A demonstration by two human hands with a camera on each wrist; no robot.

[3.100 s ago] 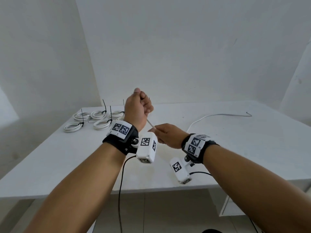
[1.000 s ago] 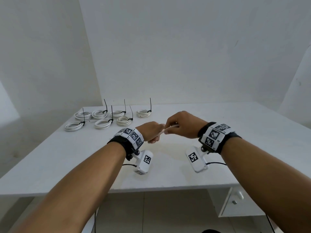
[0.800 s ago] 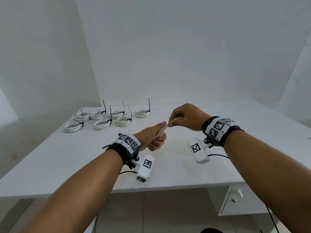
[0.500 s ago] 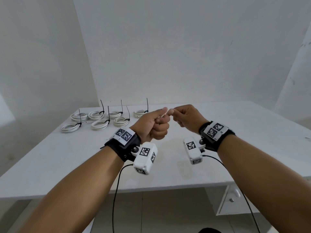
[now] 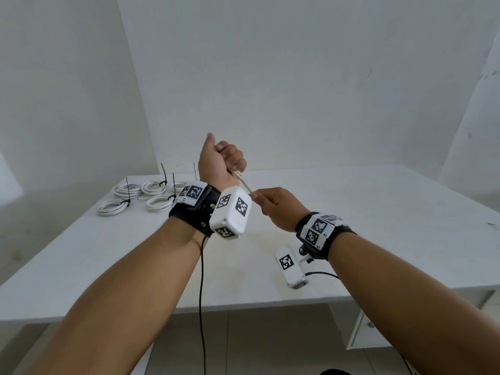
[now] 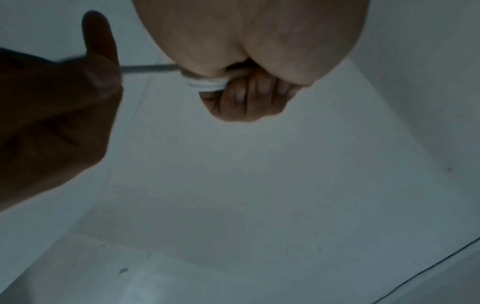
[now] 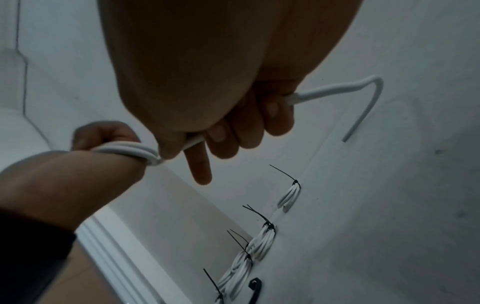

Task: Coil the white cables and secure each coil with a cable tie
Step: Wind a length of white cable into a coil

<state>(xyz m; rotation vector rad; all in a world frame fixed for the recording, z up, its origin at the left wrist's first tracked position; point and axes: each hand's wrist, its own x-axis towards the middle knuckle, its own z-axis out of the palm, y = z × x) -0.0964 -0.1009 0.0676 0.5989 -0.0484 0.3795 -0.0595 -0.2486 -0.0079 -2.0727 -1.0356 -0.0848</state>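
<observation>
The left hand [image 5: 220, 161] is raised above the desk [image 5: 378, 212], fist upright, its fingers curled tight round several loops of the white cable [image 5: 244, 184]; that grip shows clearly in the left wrist view, where the loops [image 6: 206, 83] bulge out between palm and fingers. From the fist a short straight run of cable slants down and to the right into the right hand [image 5: 278, 207], which hangs lower and nearer, just right of the left wrist. The right hand's grip is a pinch: thumb and fingers close on the cable, and in the right wrist view the index finger [image 7: 198, 164] sticks out straight below it while the other fingers stay curled. Beyond that hand the loose tail [image 7: 361, 102] comes out the far side, bends sharply and ends free in the air, not touching the desk as far as I can see.

On the far left part of the desk lie the finished coils [image 5: 140, 196], white rings lying flat and close together, each cinched with a black cable tie [image 5: 163, 182] whose tail stands up. A black curled piece [image 7: 254, 288] lies on the desk near those coils in the right wrist view; what it is I cannot tell
</observation>
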